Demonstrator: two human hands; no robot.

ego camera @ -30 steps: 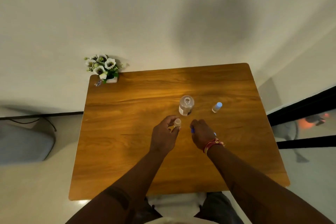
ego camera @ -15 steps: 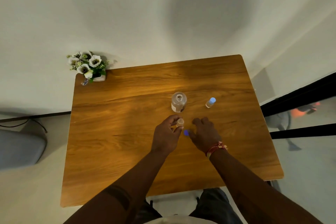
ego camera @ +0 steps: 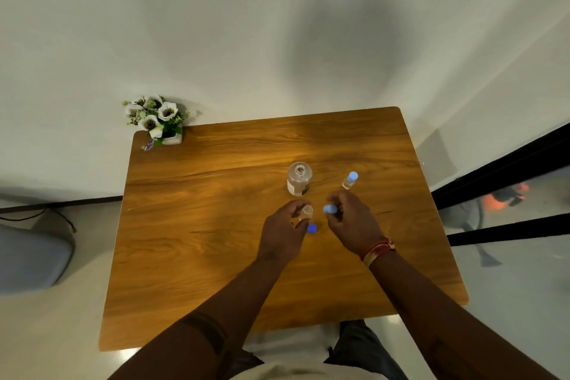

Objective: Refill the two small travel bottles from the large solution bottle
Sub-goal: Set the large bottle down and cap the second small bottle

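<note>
Left hand [ego camera: 285, 233] grips small clear uncapped travel bottle [ego camera: 306, 213] on wooden table [ego camera: 200, 225]. Right hand [ego camera: 351, 220] pinches small blue cap [ego camera: 330, 209]; another blue cap [ego camera: 312, 228] lies just beside. Large clear solution bottle [ego camera: 299, 179] open behind. Second capped travel bottle [ego camera: 350, 180] untouched. Fill levels unreadable.

Single head-worn view, steeply down over the table [ego camera: 197, 256], wall beyond.
</note>
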